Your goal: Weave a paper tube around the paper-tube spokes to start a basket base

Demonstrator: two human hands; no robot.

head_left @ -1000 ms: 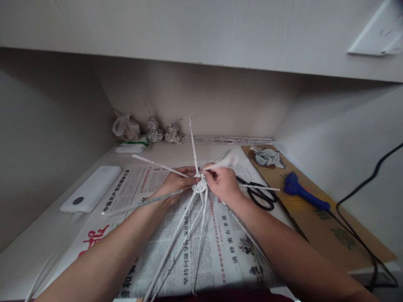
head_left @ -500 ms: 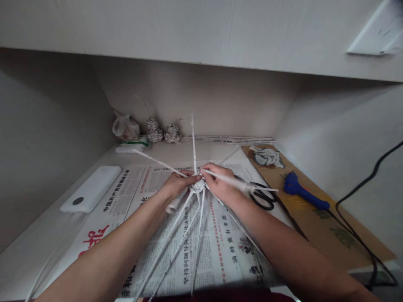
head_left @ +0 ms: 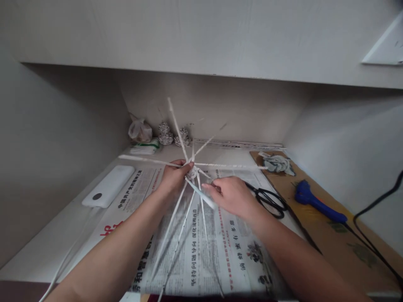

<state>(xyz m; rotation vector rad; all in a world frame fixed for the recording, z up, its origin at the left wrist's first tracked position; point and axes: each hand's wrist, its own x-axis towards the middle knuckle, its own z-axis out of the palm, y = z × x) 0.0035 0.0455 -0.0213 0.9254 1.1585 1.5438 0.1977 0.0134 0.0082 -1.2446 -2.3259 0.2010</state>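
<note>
My left hand (head_left: 176, 174) is closed on the small woven centre (head_left: 192, 171) of a piece made of white paper strips, thumb on top. Long rolled paper spokes (head_left: 176, 126) fan out from it on all sides, several towards me over the newspaper. A thicker, pale strip (head_left: 201, 193) slants from the centre down to the right, its end blurred. Just right of that strip is my right hand (head_left: 231, 193), its thumb and fingers slightly apart and nothing visible between them.
Printed newspaper (head_left: 201, 260) covers the table under my hands. Black-handled scissors (head_left: 270, 201) lie beside my right wrist. A blue glue gun (head_left: 319, 203) and a crumpled bundle (head_left: 278, 163) rest on cardboard (head_left: 340, 235). A white power bank (head_left: 108, 186) sits left; woven gourd shapes (head_left: 165, 134) stand behind.
My right hand has come away from the woven centre, towards me and to the right. The spokes have turned, and the thicker strip now slants down to the right. The camera view has shifted slightly.
</note>
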